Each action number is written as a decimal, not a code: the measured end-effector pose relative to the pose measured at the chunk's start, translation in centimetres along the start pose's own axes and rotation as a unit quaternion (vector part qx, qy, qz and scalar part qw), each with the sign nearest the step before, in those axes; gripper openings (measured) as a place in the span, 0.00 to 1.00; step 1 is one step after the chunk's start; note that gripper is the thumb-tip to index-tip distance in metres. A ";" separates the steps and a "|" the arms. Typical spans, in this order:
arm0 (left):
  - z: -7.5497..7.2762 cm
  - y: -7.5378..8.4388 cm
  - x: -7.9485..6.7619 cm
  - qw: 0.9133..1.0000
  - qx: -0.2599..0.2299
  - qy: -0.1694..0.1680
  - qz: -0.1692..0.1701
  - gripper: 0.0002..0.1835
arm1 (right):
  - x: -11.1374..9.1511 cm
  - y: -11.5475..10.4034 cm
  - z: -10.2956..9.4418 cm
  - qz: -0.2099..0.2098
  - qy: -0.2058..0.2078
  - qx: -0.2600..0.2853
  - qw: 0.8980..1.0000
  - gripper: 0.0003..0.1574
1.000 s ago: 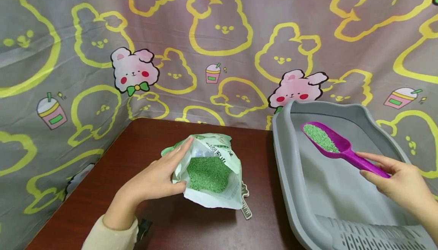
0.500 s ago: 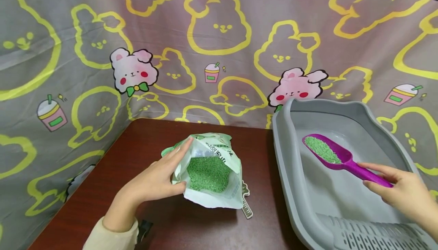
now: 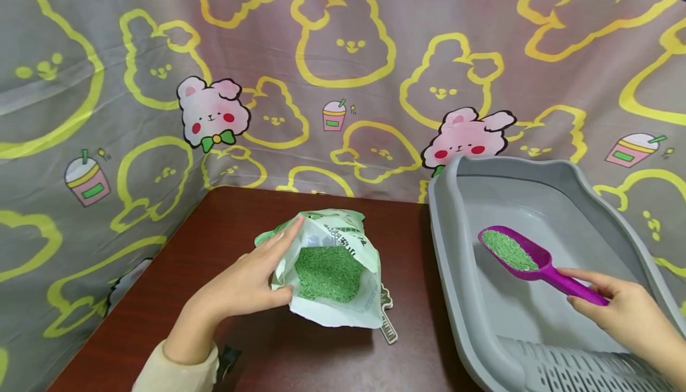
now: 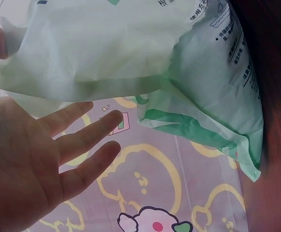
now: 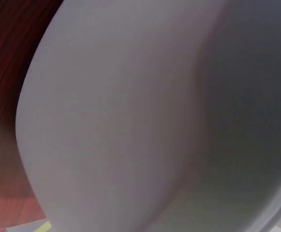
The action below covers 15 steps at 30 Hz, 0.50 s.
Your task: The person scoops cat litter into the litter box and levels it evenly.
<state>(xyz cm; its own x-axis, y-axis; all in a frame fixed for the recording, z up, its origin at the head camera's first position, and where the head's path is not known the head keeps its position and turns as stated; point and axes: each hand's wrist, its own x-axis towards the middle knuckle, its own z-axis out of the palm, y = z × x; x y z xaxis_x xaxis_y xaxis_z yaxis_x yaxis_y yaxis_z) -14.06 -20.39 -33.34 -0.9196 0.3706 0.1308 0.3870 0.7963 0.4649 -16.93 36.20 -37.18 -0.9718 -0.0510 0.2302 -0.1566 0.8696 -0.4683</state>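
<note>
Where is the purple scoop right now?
Head view, right side: the purple scoop, loaded with green pellets, is held by the right hand over the gray tray.

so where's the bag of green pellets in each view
Head: the bag is near the middle, in the lower half.
Left wrist: the bag spans the top and comes down on the right.
Right wrist: not in it.
Shared landmark: the red-brown table, around the bag in head, at the right edge in left wrist, left edge in right wrist.
</note>
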 end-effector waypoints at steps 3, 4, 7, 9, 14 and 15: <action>0.0 0.0 0.0 1.000 -0.001 -0.001 0.001 0.60 | -0.1 -0.2 0.2 -0.005 0.005 -0.027 1.000 0.26; 0.0 0.0 0.0 1.000 -0.001 -0.001 0.001 0.60 | -0.1 -0.2 0.2 -0.004 0.003 -0.036 0.999 0.26; 0.0 0.0 0.0 1.000 0.000 0.001 0.003 0.60 | -0.1 -0.1 0.1 0.000 -0.005 -0.058 0.998 0.26; 0.0 0.0 0.0 1.000 -0.001 0.001 0.004 0.61 | 0.0 0.1 0.0 0.004 -0.008 -0.059 0.998 0.26; 0.1 -0.1 0.0 1.000 -0.003 0.001 0.007 0.61 | 0.1 1.0 -0.4 0.024 -0.020 -0.039 0.999 0.26; 0.0 -0.2 0.0 1.000 -0.003 0.001 0.006 0.61 | 0.1 1.1 -0.4 0.026 -0.025 -0.039 0.999 0.26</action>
<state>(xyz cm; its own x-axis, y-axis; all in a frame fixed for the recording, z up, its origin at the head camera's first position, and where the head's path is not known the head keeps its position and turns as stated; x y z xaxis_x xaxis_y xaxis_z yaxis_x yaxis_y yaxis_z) -14.14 -20.49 -33.45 -0.9148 0.3794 0.1387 0.3981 0.7883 0.4692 -17.10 37.40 -37.33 -0.9860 -0.0283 0.1641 -0.0944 0.9069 -0.4106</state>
